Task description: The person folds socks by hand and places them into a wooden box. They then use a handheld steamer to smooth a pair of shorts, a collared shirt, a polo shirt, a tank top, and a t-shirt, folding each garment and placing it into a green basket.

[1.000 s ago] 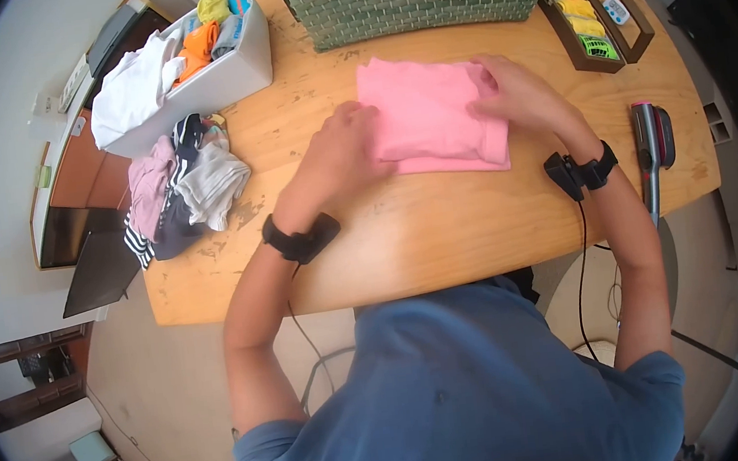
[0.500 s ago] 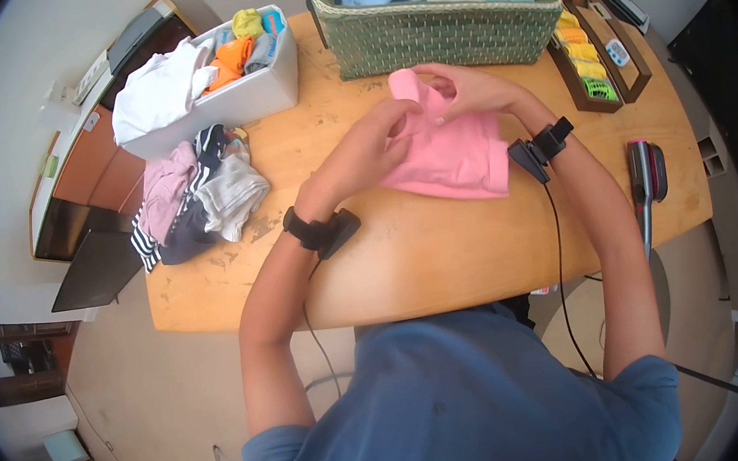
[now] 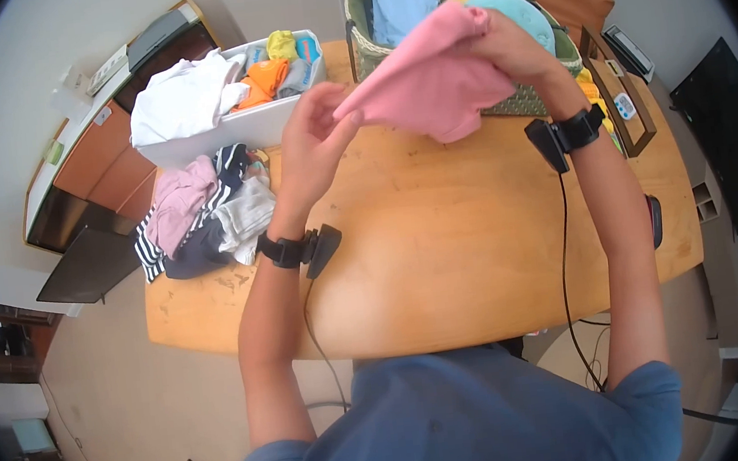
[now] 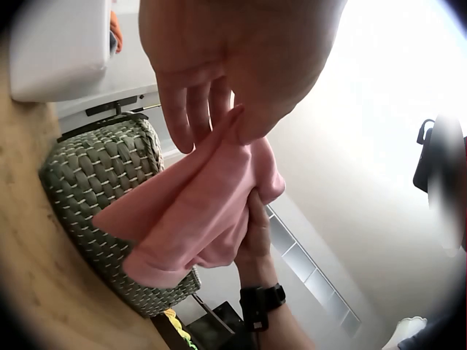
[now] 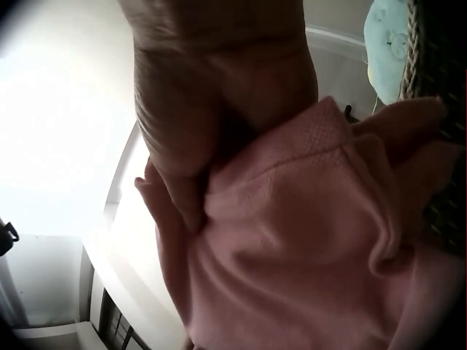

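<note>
A pink cloth garment (image 3: 430,80) hangs in the air above the table, in front of the woven basket. My left hand (image 3: 316,141) pinches its pointed left corner between thumb and fingers, seen also in the left wrist view, where the cloth (image 4: 197,197) droops from that pinch. At the garment's upper right, my right hand (image 3: 519,45) grips a bunched part. In the right wrist view the right thumb presses on the cloth (image 5: 292,219) near a ribbed band, and the other fingers are hidden.
A green woven basket (image 3: 362,42) with a blue cloth and plush items stands at the back. Left are a white bin (image 3: 259,127) of clothes and a clothes pile (image 3: 196,214). A wooden tray (image 3: 637,126) stands right on the table (image 3: 444,259).
Both hands have lifted the pink garment off the table. It was folded flat and now hangs loosely between them. The head view has tilted up, showing more of the basket.
</note>
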The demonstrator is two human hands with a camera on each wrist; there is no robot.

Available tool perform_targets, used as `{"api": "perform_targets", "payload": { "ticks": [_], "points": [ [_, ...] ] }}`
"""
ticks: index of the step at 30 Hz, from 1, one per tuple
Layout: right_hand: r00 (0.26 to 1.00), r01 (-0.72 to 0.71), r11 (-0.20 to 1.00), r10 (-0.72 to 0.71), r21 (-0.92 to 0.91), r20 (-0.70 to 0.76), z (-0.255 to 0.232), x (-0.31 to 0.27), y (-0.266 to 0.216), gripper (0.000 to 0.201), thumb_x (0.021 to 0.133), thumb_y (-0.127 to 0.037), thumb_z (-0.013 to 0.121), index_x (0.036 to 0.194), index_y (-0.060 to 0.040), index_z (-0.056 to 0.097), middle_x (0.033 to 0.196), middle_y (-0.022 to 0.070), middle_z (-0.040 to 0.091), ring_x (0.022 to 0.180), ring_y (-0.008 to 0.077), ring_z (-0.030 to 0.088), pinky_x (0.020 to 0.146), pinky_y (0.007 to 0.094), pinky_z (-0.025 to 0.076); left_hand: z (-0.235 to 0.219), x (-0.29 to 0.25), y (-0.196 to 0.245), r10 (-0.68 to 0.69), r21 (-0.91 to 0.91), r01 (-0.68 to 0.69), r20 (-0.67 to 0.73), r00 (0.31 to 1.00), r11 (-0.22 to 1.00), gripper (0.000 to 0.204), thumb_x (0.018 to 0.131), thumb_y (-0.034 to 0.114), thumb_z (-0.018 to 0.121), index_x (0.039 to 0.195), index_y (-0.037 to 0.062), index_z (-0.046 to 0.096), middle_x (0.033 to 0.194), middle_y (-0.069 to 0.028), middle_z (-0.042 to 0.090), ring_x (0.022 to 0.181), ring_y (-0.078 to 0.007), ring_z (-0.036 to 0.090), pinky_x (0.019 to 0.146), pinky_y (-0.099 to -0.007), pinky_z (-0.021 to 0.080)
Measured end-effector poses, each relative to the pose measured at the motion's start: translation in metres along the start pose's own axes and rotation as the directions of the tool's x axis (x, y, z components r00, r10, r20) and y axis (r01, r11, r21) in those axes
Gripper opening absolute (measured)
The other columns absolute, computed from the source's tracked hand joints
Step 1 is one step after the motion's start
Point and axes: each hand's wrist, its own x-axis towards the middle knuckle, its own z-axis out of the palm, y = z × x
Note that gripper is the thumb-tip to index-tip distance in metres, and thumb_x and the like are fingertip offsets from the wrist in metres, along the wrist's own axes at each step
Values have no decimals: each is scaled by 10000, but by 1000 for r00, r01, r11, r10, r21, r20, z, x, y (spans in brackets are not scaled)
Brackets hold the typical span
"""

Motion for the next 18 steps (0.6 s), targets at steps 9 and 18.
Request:
{"api": "perform_targets", "payload": {
  "ticks": [9,18],
  "points": [
    [954,22,950,73,312,-290,-104,134,30,475,925,-229,681,1264,66,526,1208,172,638,1070,239,663,920,362,557,-3,-28,-47,-177,-190,180,33,984,965,245,982,71,568,1211,9,509,889,-26,582,847,-141,632,776,-278,524],
    [936,-111,909,-40,-401,-350,-88,102,41,435,975,-322,584,1306,-41,556,1126,57,648,985,149,626,835,291,493,-1,-30,-26,-275,347,231,81,958,909,184,937,132,634,1088,31,602,974,-57,621,858,-157,633,763,-292,514]
  ]
}}
